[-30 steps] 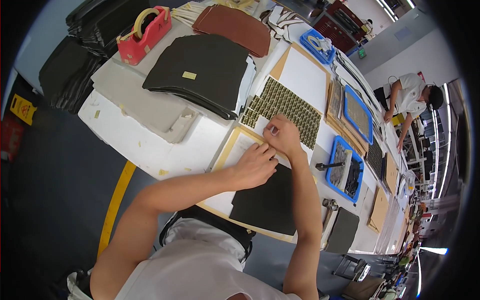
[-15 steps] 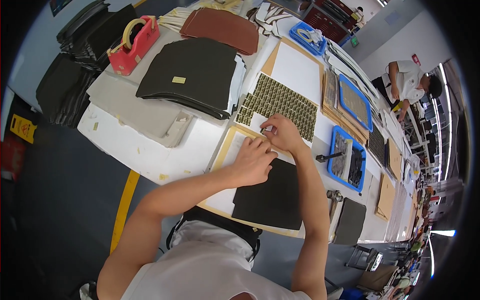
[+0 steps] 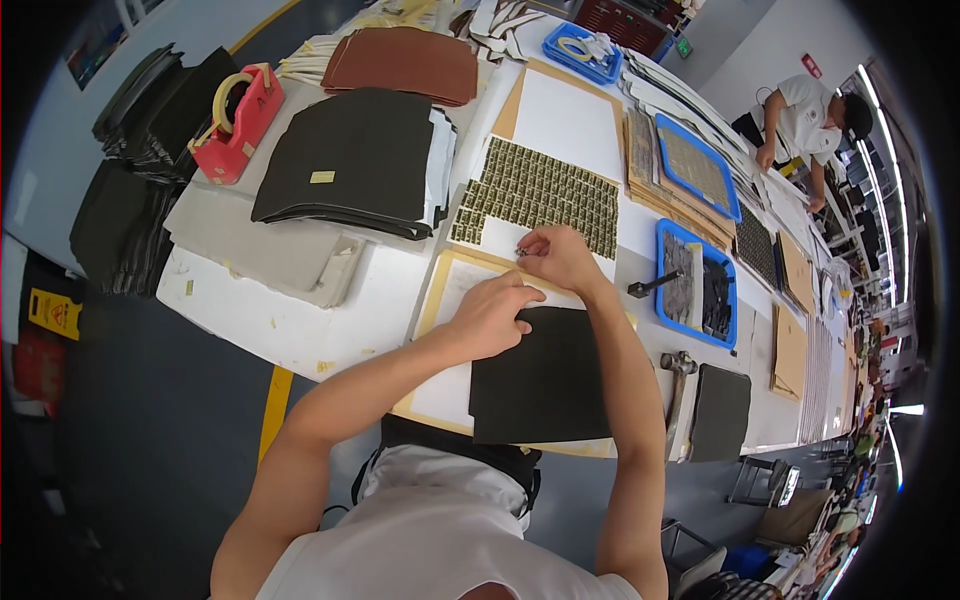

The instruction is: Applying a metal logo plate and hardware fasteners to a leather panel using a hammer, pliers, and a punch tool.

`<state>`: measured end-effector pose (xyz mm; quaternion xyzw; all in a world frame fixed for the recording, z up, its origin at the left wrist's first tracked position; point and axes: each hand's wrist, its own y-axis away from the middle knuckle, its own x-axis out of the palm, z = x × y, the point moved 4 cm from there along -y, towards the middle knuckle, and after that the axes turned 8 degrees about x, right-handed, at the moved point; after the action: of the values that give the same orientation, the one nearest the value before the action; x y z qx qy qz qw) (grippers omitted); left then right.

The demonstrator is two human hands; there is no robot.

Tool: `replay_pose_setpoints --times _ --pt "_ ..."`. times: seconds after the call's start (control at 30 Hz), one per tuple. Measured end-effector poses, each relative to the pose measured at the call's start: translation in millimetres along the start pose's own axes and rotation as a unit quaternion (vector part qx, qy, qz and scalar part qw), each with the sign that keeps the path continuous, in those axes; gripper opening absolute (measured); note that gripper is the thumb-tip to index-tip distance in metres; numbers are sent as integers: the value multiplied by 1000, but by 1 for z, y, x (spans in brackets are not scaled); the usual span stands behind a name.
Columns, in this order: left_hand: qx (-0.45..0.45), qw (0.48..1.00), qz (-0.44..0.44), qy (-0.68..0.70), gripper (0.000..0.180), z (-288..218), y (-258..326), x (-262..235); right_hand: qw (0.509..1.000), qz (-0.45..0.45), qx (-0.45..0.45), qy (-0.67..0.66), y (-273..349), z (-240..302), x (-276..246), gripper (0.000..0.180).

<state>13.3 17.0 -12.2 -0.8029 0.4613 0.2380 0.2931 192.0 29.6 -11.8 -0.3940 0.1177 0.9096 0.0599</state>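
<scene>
My right hand [image 3: 556, 258] is closed in a pinch at the near edge of a sheet covered with rows of small dark-and-gold pieces [image 3: 540, 195]. Between its fingertips is a tiny dark piece [image 3: 522, 251], too small to name. Just nearer to me, my left hand [image 3: 490, 318] lies loosely bent, thumb apart, with nothing visible in it. It rests over the far left corner of a black sheet [image 3: 540, 385]. That sheet lies on a pale board with a yellowish border [image 3: 432, 300].
At the left are a stack of black sheets [image 3: 345, 160], a red tape dispenser [image 3: 240, 125] and brown sheets [image 3: 400, 65]. To the right stand a blue tray [image 3: 690, 328] holding dark strips and a hammer [image 3: 680, 365]. Another person [image 3: 800, 115] works at the far right.
My left hand has drawn back slightly from my right hand, leaving a wider gap between them. The right hand stays pinched near the sheet of pieces. The whole view has shifted a little.
</scene>
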Motion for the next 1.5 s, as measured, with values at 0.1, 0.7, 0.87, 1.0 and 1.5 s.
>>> replay_pose_setpoints --times 0.1,0.7,0.87,1.0,1.5 --pt "16 999 -30 3 39 -1 1 5 997 -68 7 -46 17 -3 -9 21" --pt "66 979 34 -189 26 -21 -12 -9 867 -53 141 -475 147 -37 6 17" --pt "-10 990 58 -128 22 -4 -15 0 896 -42 121 -424 146 -31 19 19" --pt "-86 991 106 5 25 -5 -20 -8 932 -86 65 -345 153 -16 26 17" --pt "-112 972 130 161 37 8 -21 0 940 -108 102 -308 147 -19 31 16"
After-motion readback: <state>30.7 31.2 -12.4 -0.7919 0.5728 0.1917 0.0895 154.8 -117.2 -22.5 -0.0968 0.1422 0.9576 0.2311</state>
